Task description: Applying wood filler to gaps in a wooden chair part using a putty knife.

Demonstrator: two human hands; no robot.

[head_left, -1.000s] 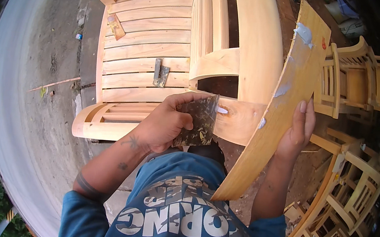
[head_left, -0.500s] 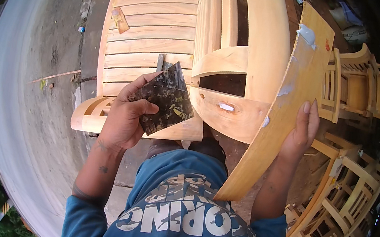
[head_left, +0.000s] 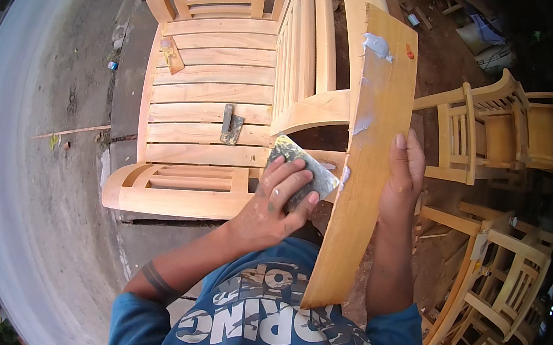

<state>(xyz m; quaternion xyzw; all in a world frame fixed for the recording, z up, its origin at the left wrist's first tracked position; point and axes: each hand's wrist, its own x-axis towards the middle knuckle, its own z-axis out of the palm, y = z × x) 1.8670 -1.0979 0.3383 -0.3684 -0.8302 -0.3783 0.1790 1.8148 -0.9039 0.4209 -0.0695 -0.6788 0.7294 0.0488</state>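
My left hand (head_left: 273, 203) grips a flat, stained scraper (head_left: 319, 172) with its fingers spread over one face. The scraper's corner meets the left edge of a long yellowish board (head_left: 382, 116), at a small dab of pale filler (head_left: 345, 175). My right hand (head_left: 403, 177) holds the board upright by its right edge, thumb on the face. A larger lump of pale filler (head_left: 377, 46) sits near the board's top, with more smears along the same edge. The board's lower end reaches my shirt.
A slatted wooden bench (head_left: 214, 75) stands before me. On its slats lie a stained plate with a small dark block (head_left: 228, 125) and a yellowish scrap (head_left: 172, 56). Wooden chairs (head_left: 499, 133) and stacked furniture frames (head_left: 509, 281) stand at the right. A road runs along the left.
My left hand has swung right and turned over, bringing the scraper to the board's edge. The board has shifted left with my right hand. The plate and block on the bench are now uncovered.
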